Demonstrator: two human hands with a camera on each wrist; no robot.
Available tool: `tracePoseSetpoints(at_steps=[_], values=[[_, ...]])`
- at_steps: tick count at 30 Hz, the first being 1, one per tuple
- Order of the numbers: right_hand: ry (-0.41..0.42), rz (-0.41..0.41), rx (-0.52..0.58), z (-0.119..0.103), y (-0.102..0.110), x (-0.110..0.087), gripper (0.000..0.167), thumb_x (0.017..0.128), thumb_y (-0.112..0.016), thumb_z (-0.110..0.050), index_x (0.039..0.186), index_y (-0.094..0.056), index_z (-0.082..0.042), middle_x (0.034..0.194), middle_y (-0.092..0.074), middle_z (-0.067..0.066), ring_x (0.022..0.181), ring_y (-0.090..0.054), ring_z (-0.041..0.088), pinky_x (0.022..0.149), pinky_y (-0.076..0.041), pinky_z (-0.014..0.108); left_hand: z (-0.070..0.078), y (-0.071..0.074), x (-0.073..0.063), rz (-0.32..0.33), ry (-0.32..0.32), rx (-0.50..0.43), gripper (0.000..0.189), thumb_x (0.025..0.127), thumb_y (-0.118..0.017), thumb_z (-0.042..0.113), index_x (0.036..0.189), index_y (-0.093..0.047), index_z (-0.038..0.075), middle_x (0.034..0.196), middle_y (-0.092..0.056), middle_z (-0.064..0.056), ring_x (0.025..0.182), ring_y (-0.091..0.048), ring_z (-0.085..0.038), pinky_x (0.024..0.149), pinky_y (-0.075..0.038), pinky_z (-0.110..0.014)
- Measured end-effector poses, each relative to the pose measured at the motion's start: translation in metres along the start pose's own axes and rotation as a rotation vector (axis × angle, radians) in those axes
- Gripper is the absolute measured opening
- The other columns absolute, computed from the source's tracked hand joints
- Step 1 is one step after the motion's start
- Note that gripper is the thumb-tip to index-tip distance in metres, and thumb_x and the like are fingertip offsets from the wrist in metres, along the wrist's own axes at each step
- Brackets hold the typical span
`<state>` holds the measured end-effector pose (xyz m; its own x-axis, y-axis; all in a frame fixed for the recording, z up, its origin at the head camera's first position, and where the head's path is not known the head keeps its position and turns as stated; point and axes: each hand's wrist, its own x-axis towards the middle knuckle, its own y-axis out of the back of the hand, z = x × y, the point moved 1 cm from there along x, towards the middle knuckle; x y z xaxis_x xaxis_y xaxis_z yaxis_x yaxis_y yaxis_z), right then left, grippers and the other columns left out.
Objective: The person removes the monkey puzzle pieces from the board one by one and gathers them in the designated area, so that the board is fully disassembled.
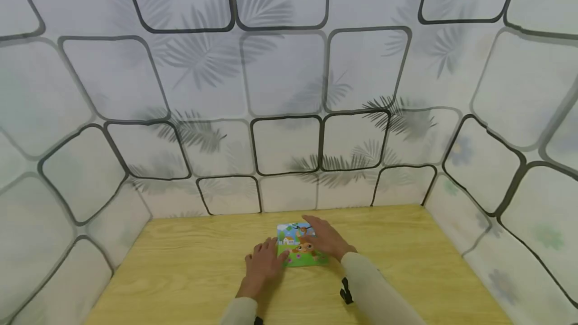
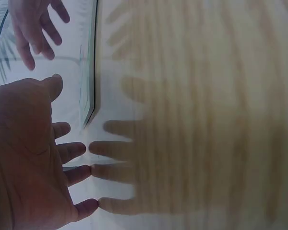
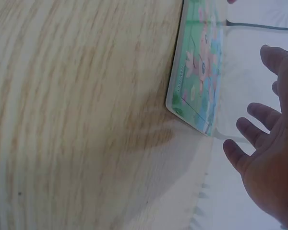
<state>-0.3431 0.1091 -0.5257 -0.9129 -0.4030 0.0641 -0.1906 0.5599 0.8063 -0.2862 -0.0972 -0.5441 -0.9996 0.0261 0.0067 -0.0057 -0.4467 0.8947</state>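
A flat, square picture puzzle point(image 1: 293, 257) lies on the wooden table point(image 1: 180, 265), printed with a cartoon animal, a house and green grass. Thin seam lines cross its picture point(image 3: 197, 72) in the right wrist view. My left hand point(image 1: 263, 265) is at the puzzle's left side, its fingers spread and fingertips down at the table, the thumb by the lower left edge. Over the puzzle's right part hovers my right hand point(image 1: 327, 237), covering some of the picture. Its fingers are extended and apart from the board in the right wrist view. Neither hand grips anything.
Pale walls point(image 1: 289, 144) with dark rounded outlines and leaf prints enclose the table at the back and both sides. Bare wood point(image 1: 406, 255) extends left and right of the puzzle. A black strap point(image 1: 346, 292) hangs at the right sleeve.
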Motion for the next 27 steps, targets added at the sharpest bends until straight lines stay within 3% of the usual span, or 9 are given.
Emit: tracePoseSetpoints(at_steps=[5, 13, 19, 27], values=[[0.013, -0.040, 0.007, -0.006, -0.010, 0.007, 0.058, 0.099, -0.054, -0.032, 0.151, -0.033, -0.018, 0.153, -0.039, 0.010, 0.139, -0.037, 0.037, 0.108, -0.035, 0.060, -0.002, -0.005, -0.003, 0.017, 0.005, 0.032, 0.064, 0.095, -0.049, 0.054, 0.144, -0.044, 0.013, 0.150, -0.043, -0.013, 0.136, -0.039, -0.040, 0.102, -0.030, -0.070], [0.106, -0.057, -0.052, -0.013, -0.019, 0.019, 0.053, 0.099, -0.055, -0.029, 0.147, -0.040, -0.009, 0.149, -0.045, 0.013, 0.135, -0.044, 0.036, 0.108, -0.038, 0.056, -0.002, -0.010, -0.003, 0.009, -0.039, 0.099, 0.063, 0.094, -0.049, 0.056, 0.142, -0.048, 0.016, 0.152, -0.041, -0.012, 0.137, -0.038, -0.039, 0.102, -0.032, -0.069], [0.087, -0.074, -0.120, -0.012, -0.026, 0.026, 0.050, 0.100, -0.053, -0.033, 0.145, -0.044, -0.014, 0.148, -0.046, 0.011, 0.133, -0.047, 0.034, 0.106, -0.041, 0.053, 0.001, -0.009, -0.006, 0.019, -0.056, 0.115, 0.065, 0.091, -0.055, 0.055, 0.142, -0.048, 0.015, 0.151, -0.041, -0.013, 0.136, -0.037, -0.039, 0.102, -0.032, -0.068], [0.104, -0.082, -0.270, -0.019, -0.031, 0.034, 0.045, 0.100, -0.051, -0.037, 0.141, -0.050, -0.018, 0.144, -0.049, 0.010, 0.131, -0.048, 0.034, 0.104, -0.042, 0.055, 0.001, -0.009, -0.008, 0.014, -0.034, 0.106, 0.065, 0.091, -0.056, 0.054, 0.142, -0.048, 0.015, 0.152, -0.039, -0.014, 0.138, -0.036, -0.039, 0.103, -0.031, -0.069]])
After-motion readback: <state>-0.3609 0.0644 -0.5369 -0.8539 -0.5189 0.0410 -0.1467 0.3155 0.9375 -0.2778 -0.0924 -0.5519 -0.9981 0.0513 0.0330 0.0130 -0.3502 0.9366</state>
